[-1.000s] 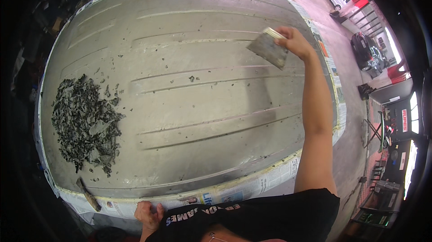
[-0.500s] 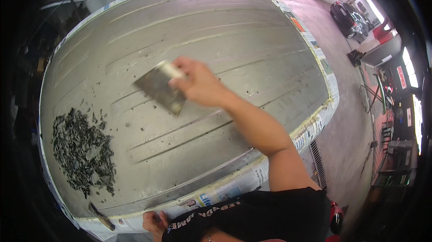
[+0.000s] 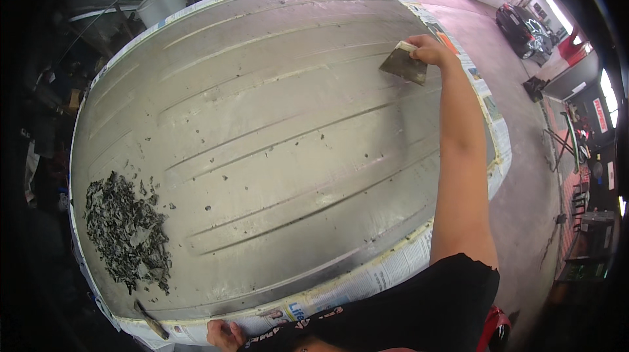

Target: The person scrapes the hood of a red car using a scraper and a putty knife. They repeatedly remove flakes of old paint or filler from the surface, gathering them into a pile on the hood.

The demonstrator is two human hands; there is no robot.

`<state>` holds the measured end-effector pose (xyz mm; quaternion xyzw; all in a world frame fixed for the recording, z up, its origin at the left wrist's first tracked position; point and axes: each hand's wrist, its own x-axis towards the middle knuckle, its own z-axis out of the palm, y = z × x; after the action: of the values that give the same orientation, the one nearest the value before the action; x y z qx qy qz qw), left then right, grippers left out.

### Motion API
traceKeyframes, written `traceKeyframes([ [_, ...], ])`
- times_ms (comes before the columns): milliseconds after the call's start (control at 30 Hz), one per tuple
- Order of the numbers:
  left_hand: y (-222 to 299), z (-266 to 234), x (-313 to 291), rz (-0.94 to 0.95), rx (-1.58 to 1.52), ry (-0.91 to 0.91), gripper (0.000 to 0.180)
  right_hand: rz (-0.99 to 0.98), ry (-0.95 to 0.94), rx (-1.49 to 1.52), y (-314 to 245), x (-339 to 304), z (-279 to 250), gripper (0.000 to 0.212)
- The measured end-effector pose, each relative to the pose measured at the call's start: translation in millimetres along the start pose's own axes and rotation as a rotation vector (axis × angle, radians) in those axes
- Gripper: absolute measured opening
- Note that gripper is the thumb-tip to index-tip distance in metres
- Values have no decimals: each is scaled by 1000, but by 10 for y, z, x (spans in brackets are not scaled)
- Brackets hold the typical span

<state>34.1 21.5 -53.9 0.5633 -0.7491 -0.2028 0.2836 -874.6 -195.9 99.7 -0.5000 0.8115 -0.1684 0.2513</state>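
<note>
A wide, flat scraper with a pale top edge is gripped in my right hand, my arm stretched toward the far right. Its blade is over a ribbed, grey-beige vehicle roof; whether it touches the surface is hard to tell. My left hand, fingers curled in, rests at the near edge against newspaper masking, with nothing visible in it. Dark flakes and scrapings form a heap at the roof's left side. Smaller crumbs are scattered over the ribs.
A narrow dark-handled tool lies at the near left edge. Newspaper and tape border the roof. To the right are the concrete floor, a folding stand and a parked dark car. A white bucket stands at the far left.
My right hand has carried the scraper from the roof's middle to its far right, straightening the arm. My left hand stays at the near edge. The whole view has shifted slightly.
</note>
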Motion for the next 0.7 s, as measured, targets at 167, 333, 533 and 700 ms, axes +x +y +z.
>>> traceKeyframes([
  [167,-125,-28,-255,-615,-369,-184,31,24,-204,-241,-409,419,272,50],
  [333,767,-156,334,-85,90,-168,13,-393,-418,-132,-1323,51,923,44],
  [533,-154,59,-205,-214,-31,-44,14,-559,-227,201,-2394,-1273,1444,46],
  [700,-75,250,89,-65,86,24,14,-26,399,545,-1022,-1629,1139,63],
])
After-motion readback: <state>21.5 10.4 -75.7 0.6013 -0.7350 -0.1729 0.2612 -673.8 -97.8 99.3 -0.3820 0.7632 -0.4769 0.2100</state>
